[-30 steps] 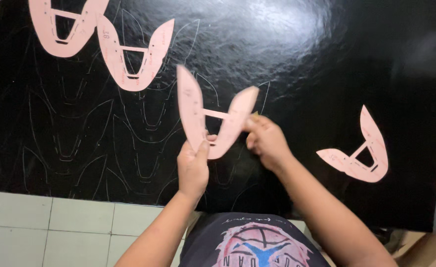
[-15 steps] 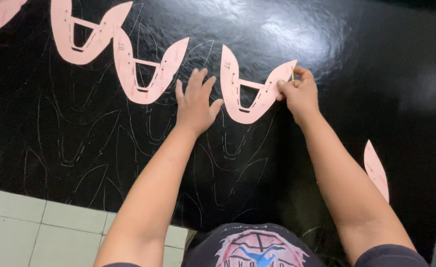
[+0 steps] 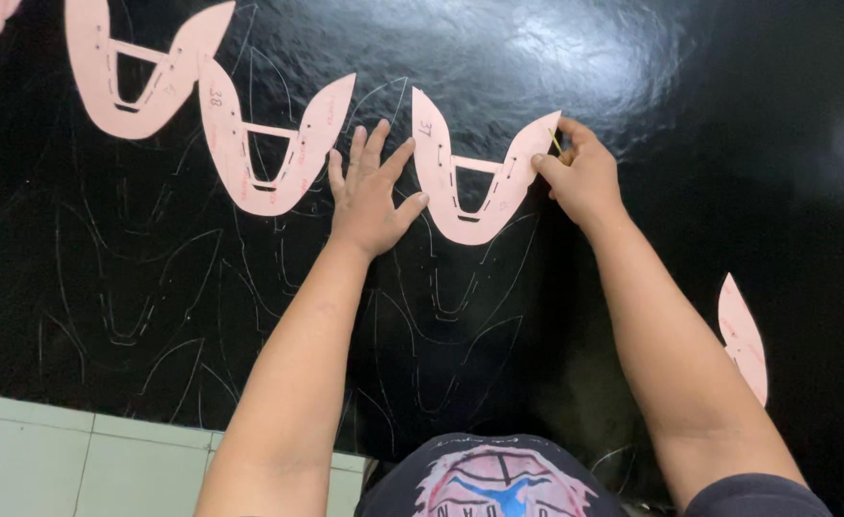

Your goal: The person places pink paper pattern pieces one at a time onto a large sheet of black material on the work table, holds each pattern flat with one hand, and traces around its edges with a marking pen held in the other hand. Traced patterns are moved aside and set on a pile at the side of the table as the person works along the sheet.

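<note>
Head view shows your left hand [image 3: 372, 196] lying flat with fingers spread on the black sheet [image 3: 690, 115], its thumb touching the left edge of a pink U-shaped paper pattern [image 3: 474, 182]. This pattern lies flat on the sheet between your two hands. Your right hand [image 3: 583, 174] is closed around a thin yellowish pen [image 3: 556, 142] at the pattern's right tip. A second pink pattern [image 3: 269, 144] lies just left of your left hand, a third one [image 3: 144, 62] further up-left
</note>
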A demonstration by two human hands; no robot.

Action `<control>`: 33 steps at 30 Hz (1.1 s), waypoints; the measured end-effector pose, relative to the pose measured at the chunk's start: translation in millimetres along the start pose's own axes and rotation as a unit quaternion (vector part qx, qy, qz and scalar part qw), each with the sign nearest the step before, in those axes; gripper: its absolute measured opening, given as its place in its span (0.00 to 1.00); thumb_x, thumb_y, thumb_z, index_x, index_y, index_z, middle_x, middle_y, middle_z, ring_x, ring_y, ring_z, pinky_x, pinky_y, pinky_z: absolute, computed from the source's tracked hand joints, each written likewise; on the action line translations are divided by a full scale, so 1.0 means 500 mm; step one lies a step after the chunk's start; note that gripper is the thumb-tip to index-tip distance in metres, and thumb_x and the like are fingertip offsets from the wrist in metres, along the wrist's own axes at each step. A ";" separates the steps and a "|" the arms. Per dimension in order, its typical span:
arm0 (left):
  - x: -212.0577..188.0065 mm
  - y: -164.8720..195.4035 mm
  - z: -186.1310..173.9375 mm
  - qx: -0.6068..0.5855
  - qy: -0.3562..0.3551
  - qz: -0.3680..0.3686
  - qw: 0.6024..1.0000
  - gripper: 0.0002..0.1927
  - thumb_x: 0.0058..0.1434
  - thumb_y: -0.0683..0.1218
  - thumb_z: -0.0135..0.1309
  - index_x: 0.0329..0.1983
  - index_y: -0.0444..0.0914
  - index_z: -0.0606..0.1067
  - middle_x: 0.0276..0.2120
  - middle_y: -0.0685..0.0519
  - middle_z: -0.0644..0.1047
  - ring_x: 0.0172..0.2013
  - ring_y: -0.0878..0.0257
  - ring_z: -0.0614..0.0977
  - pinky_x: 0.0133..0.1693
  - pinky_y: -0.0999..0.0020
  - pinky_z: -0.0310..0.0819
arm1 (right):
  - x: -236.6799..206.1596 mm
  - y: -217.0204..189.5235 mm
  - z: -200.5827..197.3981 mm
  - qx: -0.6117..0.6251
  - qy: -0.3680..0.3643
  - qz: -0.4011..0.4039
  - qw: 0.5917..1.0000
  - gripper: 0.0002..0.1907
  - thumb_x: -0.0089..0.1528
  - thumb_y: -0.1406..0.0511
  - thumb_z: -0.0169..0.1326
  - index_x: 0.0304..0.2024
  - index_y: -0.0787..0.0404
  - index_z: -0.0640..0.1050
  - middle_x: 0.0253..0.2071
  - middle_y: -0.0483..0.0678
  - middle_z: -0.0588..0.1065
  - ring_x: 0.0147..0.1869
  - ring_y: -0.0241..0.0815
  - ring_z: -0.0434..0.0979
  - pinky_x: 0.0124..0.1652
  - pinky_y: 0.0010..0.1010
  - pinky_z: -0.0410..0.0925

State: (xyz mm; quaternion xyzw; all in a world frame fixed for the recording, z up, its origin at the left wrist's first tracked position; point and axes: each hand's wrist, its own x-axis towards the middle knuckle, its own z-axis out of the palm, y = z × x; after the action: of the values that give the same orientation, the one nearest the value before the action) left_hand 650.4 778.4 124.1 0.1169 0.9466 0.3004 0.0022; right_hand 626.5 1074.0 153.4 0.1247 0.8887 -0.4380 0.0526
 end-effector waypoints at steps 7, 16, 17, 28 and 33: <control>0.002 0.005 -0.006 0.006 -0.019 -0.008 1.000 0.38 0.59 0.59 0.60 0.72 0.48 0.66 0.76 0.46 0.52 0.76 0.45 0.45 0.69 0.36 0.27 | -0.006 -0.030 -0.014 -0.008 -0.020 0.022 1.000 0.41 0.57 0.68 0.62 0.71 0.63 0.64 0.22 0.44 0.71 0.20 0.33 0.69 0.22 0.26 0.64; 0.000 0.002 0.002 0.001 -0.006 -0.003 1.000 0.37 0.60 0.58 0.58 0.72 0.47 0.66 0.76 0.46 0.52 0.76 0.45 0.45 0.70 0.37 0.27 | -0.005 -0.041 -0.019 0.005 -0.037 0.047 0.998 0.40 0.58 0.67 0.62 0.73 0.60 0.64 0.23 0.43 0.71 0.24 0.31 0.71 0.24 0.25 0.67; -0.001 0.000 0.002 -0.001 -0.003 -0.001 1.000 0.37 0.60 0.58 0.58 0.72 0.47 0.66 0.76 0.46 0.52 0.76 0.45 0.46 0.70 0.37 0.27 | -0.005 -0.042 -0.018 0.006 -0.038 0.048 0.998 0.40 0.58 0.67 0.62 0.73 0.60 0.64 0.23 0.43 0.71 0.23 0.31 0.71 0.24 0.25 0.67; 0.000 -0.001 0.000 0.000 -0.003 0.002 1.000 0.37 0.60 0.59 0.60 0.72 0.48 0.67 0.76 0.46 0.53 0.75 0.45 0.46 0.70 0.37 0.28 | -0.005 -0.049 -0.018 0.007 -0.039 0.051 0.998 0.40 0.58 0.68 0.61 0.73 0.60 0.63 0.23 0.43 0.72 0.22 0.32 0.70 0.23 0.24 0.65; 0.000 0.003 -0.002 0.006 -0.006 -0.004 1.000 0.36 0.60 0.58 0.59 0.72 0.48 0.67 0.76 0.46 0.52 0.76 0.46 0.46 0.70 0.38 0.28 | -0.007 -0.056 -0.018 -0.003 -0.037 0.059 0.998 0.40 0.59 0.67 0.61 0.73 0.59 0.64 0.23 0.43 0.72 0.21 0.32 0.70 0.23 0.25 0.65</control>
State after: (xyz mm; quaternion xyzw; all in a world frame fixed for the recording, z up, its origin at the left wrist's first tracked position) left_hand 650.9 778.9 126.0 0.1151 0.9488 0.2941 0.0088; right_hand 622.6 1064.0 180.9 0.1607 0.8784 -0.4360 0.1117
